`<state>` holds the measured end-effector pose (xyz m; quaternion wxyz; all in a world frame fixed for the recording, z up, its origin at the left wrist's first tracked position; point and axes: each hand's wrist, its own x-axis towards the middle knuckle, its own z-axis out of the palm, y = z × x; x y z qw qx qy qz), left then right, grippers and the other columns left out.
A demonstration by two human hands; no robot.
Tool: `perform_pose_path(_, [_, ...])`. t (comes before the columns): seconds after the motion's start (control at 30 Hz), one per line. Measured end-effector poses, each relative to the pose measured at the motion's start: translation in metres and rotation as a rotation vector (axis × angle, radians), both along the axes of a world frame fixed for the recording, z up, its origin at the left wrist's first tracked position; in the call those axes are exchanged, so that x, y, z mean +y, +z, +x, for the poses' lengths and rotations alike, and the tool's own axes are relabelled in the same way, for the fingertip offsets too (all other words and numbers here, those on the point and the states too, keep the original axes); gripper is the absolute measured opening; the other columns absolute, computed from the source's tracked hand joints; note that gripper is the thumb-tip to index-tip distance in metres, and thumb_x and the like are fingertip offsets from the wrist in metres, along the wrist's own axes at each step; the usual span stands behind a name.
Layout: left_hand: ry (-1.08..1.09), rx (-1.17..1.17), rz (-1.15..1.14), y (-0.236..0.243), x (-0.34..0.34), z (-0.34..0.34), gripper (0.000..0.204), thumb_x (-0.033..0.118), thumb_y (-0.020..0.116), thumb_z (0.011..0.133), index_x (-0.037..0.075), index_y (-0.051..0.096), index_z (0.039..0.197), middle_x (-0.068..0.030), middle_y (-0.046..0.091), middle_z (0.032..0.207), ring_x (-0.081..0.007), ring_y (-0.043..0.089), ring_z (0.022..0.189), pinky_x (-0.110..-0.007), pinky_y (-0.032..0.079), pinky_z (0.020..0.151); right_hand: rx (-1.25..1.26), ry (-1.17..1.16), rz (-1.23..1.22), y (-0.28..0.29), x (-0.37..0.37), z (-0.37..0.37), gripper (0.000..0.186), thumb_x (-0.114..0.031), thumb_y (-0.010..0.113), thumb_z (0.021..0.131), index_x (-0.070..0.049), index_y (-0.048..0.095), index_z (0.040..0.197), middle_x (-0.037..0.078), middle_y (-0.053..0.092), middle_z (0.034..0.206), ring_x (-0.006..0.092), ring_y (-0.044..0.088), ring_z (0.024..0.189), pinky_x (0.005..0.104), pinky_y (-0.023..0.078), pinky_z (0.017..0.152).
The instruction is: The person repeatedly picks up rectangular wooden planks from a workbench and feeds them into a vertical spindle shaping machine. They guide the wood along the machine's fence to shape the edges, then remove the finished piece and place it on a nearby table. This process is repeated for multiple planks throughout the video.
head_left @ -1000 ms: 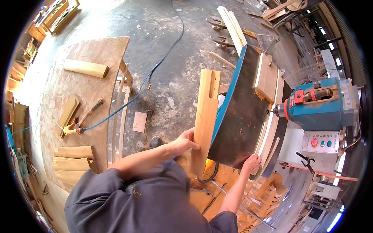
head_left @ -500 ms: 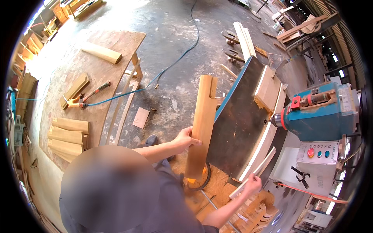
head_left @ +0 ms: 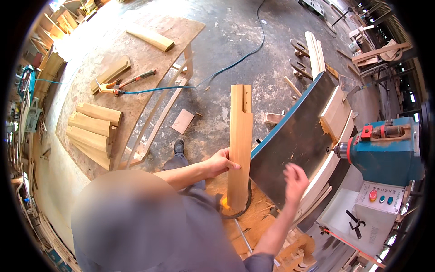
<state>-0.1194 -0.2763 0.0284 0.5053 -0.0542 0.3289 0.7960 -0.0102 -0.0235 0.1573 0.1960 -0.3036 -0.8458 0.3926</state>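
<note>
Head view: my left hand (head_left: pixel 220 162) grips the upright wooden board (head_left: pixel 239 145), fingers clamped on its left edge; my right hand (head_left: pixel 295 180) hovers, fingers apart, over the dark machine table (head_left: pixel 290 145) at right.

The left hand (head_left: pixel 221 162) grips a slotted wooden board (head_left: pixel 239 145) standing on end just left of the machine table (head_left: pixel 294 140), and the right hand (head_left: pixel 294 181) hovers open over that table's near edge. A drilling machine (head_left: pixel 385 149) sits right of the table. Far left, a workbench (head_left: pixel 149 77) carries stacked wooden pieces (head_left: pixel 93 131).
</note>
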Motion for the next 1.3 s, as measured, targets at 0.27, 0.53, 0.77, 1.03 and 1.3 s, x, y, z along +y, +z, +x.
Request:
perform_pose_path(0.27, [-0.005,0.252,-0.114,0.011,-0.034,-0.016,0.058,-0.017,0.071,0.082,0.003,0.061,0.135,-0.007,0.072,0.126,-0.0175,0.068,0.117,-0.037,0.053,0.106,-0.021,0.443,-0.208,0.012,-0.103,-0.193,0.029,-0.018,0.081,0.09,0.003,0.078,0.11,0.011,0.079,0.087,0.0154,0.072,0.076,0.0297,0.057,0.072])
perform_pose_path(0.53, [0.198,0.354,-0.234,-0.002,-0.093,-0.065,0.052,-0.015,0.07,0.082,0.002,0.062,0.13,-0.0066,0.073,0.121,-0.0155,0.068,0.112,-0.034,0.057,0.097,-0.12,0.624,-0.197,-0.002,-0.163,-0.276,0.022,-0.016,0.07,0.098,0.001,0.078,0.11,0.015,0.078,0.085,0.0152,0.073,0.078,0.0326,0.056,0.071])
perform_pose_path(0.77, [0.702,1.015,-0.923,-0.001,-0.146,-0.111,0.03,-0.004,0.067,0.079,0.006,0.058,0.106,-0.0185,0.059,0.124,-0.0437,0.067,0.1,-0.049,0.057,0.08,-0.096,0.739,-0.675,-0.054,-0.215,-0.296,0.072,-0.025,0.074,0.1,-0.002,0.039,0.159,0.016,0.061,0.144,0.0245,0.058,0.131,0.0398,0.044,0.113])
perform_pose_path(1.03, [0.77,0.538,-0.903,0.007,-0.195,-0.195,0.041,0.026,0.085,0.077,0.006,0.06,0.102,-0.0157,0.062,0.116,-0.0324,0.068,0.104,-0.042,0.055,0.087,-0.188,0.932,0.418,-0.149,-0.3,-0.24,0.104,-0.001,0.075,0.078,-0.007,0.02,0.166,0.022,0.058,0.14,0.037,0.062,0.126,0.0494,0.051,0.102])
perform_pose_path(1.3, [1.114,0.16,-0.378,-0.061,-0.247,-0.225,0.081,0.057,0.064,0.1,-0.002,0.044,0.151,-0.0215,0.048,0.153,-0.0303,0.045,0.144,-0.042,0.032,0.122,-0.105,0.508,-1.102,-0.093,-0.299,-0.264,0.064,0.004,0.057,0.079,-0.006,0.046,0.142,0.015,0.059,0.119,0.0242,0.061,0.103,0.043,0.055,0.096])
